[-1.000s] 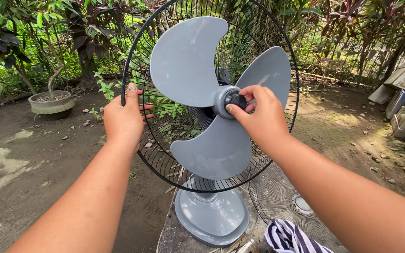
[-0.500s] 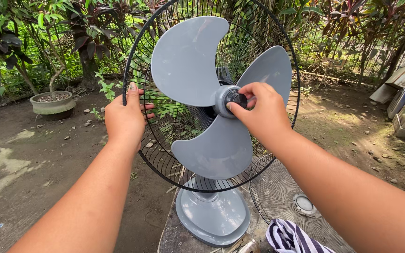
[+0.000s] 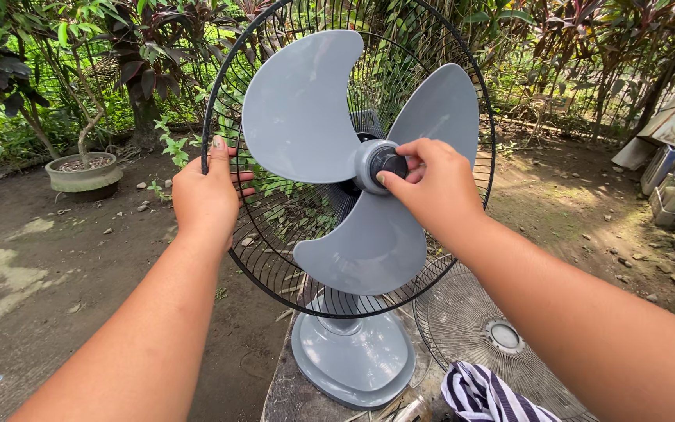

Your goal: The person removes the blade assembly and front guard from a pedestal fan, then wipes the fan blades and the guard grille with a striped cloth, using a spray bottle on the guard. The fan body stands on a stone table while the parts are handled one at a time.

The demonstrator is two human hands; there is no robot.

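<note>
The right hand (image 3: 431, 184) is the working grip: its fingertips (image 3: 391, 178) are closed around the dark blade cap (image 3: 388, 162) at the centre of the hub, thumb below and fingers above. The cap sits directly ahead of the palm, on the fan's spindle axis, which runs roughly horizontally from the person toward the rear grille. The right hand is the nearer hand to the cap; the left does not touch it.

The left hand (image 3: 206, 195) is closed on the black wire rim of the rear guard (image 3: 236, 258), at its left edge, thumb over the front of the rim and fingers curled behind. It is well apart from the hub.

Around the cap, the grey three-bladed propeller (image 3: 306, 109) is mounted in front of the guard, with one blade up-left, one up-right and one hanging down. The fan stands upright on its grey base (image 3: 353, 363), which rests on the counter (image 3: 283, 395).

Just right of the base, the detached front guard (image 3: 478, 328) lies flat, with a striped cloth (image 3: 486, 395) partly over its near edge. A potted plant (image 3: 83, 172) stands on the bare ground, far left.
</note>
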